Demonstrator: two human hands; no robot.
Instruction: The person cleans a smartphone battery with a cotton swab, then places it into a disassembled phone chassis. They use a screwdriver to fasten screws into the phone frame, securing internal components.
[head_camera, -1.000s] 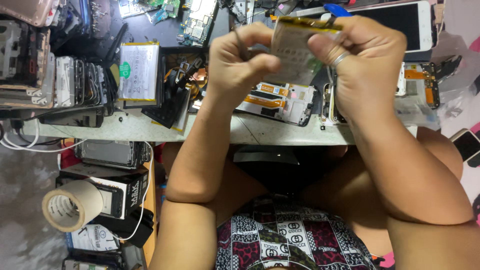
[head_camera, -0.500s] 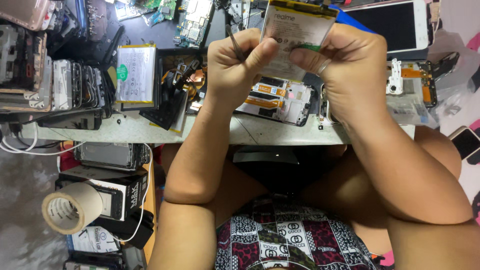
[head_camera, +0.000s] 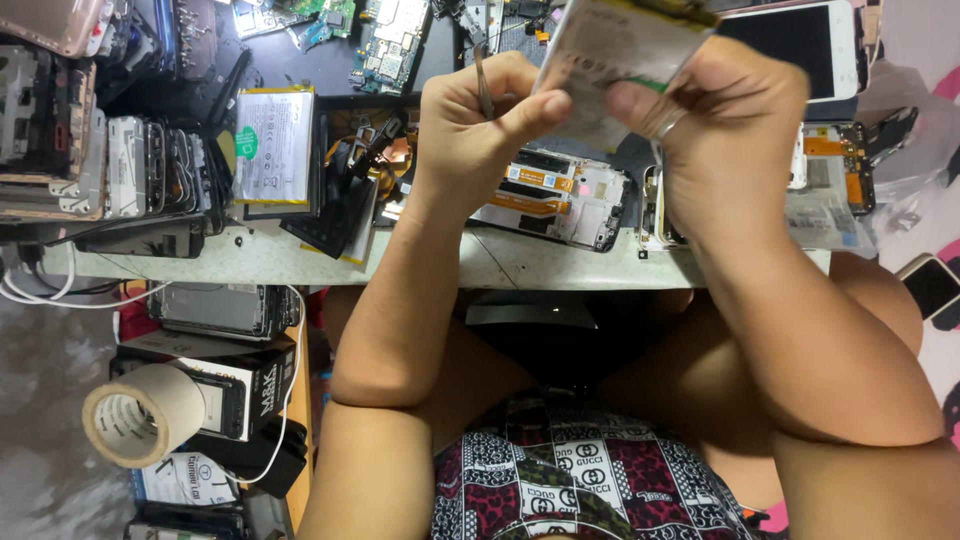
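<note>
In the head view, a flat pale phone battery (head_camera: 625, 50) is held up above the surface (head_camera: 300, 262), clamped in the right hand (head_camera: 730, 130). Thin metal tweezers (head_camera: 483, 85) are pinched in the left hand (head_camera: 480, 125), touching the battery's left edge, with an opened phone (head_camera: 555, 198) lying underneath.

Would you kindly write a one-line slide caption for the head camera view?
Both hands raise a flat phone battery over a cluttered repair bench; left hand also grips tweezers, right hand pinches the battery.
</note>
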